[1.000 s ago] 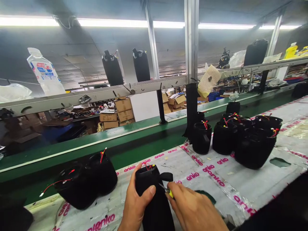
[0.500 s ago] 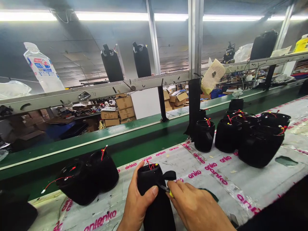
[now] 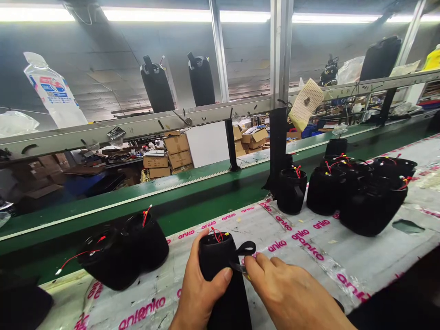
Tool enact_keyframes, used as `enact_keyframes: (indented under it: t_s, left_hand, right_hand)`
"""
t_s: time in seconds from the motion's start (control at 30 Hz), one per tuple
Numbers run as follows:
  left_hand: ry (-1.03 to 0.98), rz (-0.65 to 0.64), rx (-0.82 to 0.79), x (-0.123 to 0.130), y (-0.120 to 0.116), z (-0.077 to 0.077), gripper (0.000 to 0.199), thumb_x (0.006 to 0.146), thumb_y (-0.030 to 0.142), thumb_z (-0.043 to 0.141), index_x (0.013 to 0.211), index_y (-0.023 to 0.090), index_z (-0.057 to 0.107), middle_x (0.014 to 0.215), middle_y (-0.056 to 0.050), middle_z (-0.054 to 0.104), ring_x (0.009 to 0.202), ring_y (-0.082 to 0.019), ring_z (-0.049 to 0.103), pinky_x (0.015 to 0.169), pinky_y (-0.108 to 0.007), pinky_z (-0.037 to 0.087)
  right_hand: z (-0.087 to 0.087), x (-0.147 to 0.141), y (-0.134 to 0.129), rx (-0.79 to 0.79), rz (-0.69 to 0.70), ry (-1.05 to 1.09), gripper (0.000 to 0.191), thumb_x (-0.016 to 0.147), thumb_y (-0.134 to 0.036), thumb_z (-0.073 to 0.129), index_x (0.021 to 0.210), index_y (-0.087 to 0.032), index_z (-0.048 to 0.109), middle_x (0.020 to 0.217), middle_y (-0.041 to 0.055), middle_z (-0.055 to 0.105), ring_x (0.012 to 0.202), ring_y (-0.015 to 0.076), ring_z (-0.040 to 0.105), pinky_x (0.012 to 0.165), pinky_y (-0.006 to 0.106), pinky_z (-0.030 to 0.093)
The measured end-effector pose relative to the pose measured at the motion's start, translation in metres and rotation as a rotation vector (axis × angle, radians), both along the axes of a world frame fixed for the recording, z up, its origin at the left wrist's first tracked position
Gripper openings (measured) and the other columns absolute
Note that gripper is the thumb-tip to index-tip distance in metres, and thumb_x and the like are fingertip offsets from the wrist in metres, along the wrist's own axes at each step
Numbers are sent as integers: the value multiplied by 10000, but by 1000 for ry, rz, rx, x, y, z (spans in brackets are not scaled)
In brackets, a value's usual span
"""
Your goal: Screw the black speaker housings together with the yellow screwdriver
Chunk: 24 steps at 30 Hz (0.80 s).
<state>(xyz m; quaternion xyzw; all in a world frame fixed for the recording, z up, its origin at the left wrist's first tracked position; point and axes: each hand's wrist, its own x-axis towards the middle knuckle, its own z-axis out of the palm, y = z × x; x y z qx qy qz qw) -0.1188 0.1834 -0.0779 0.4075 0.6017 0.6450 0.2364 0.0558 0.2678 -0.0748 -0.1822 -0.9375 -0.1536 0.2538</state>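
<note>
Black fabric covers the tapered housing (image 3: 218, 259) in the foreground, gripped by the left hand (image 3: 197, 295) with the thumb across its near face and the fingers round the far side. Red wires (image 3: 217, 236) rise from its top. The right hand (image 3: 288, 286) pinches a small metal-tipped tool (image 3: 237, 266); the fingers hide most of the handle, so its exact kind cannot be told. The tip meets the housing's side just under the looped strap (image 3: 246, 248), very near the left thumb.

Good handling here probably means a steady left grip, short and controlled pressure at the strap's base, the thumb kept out of the tip's line, and no snagging of cloth or wires.

Counting outward: one housing, one tool and one strap loop are at the hands. Two wired housings (image 3: 146, 243) stand to the left on the anko-printed sheet (image 3: 254, 229). At least six more form a cluster (image 3: 373, 206) to the right; overlap prevents an exact count. Three taller housings (image 3: 201, 82) stand on the metal rail (image 3: 137, 128), along with one clear plastic bottle (image 3: 53, 91) and one yellow bottle (image 3: 433, 60), cut off by the frame. One perforated pad (image 3: 307, 103) hangs at the post (image 3: 280, 55).
</note>
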Motion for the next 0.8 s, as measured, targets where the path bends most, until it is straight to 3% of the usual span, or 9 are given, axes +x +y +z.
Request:
enact_keyframes:
  t_s: [0.2,0.5,0.6,0.7,0.8]
  left_hand:
    - [39,24,-12,2,0,0,840,661,512,799,1377,214,476,1264,-98,672,1181,-344,618,1087,-464,411]
    - [-1,-7,-15,-3,2,1,848,641,569,804,1347,217,493,1132,-76,718,995,-304,679,901,-392,520]
    - [-63,-68,2,-5,2,0,886,632,560,815,1370,213,471,1184,-92,708,1044,-315,675,922,-391,519]
    - [-193,-140,-9,-7,1,1,974,632,551,823,1445,220,403,1164,-108,718,1004,-320,695,853,-391,551]
    - [-299,-150,-38,-8,1,3,1008,632,537,840,1473,225,382,1121,-112,731,922,-301,712,753,-363,571]
  right_hand:
    - [7,-1,-1,7,-16,-26,393,646,-13,496,983,-217,499,768,24,636,570,213,631,450,346,342]
    - [13,-8,6,28,-8,-101,382,632,-14,553,957,-212,524,753,14,640,528,214,625,435,338,335]
    - [6,-8,6,-116,34,-22,263,761,-34,574,947,-218,544,767,2,660,554,214,656,447,330,378]
    - [-4,-1,4,-363,131,176,110,961,-141,512,1005,-231,557,808,-14,689,656,193,701,539,299,469]
    - [-15,9,0,-533,139,384,148,1045,-249,440,1147,-244,547,909,-7,722,768,175,722,653,279,528]
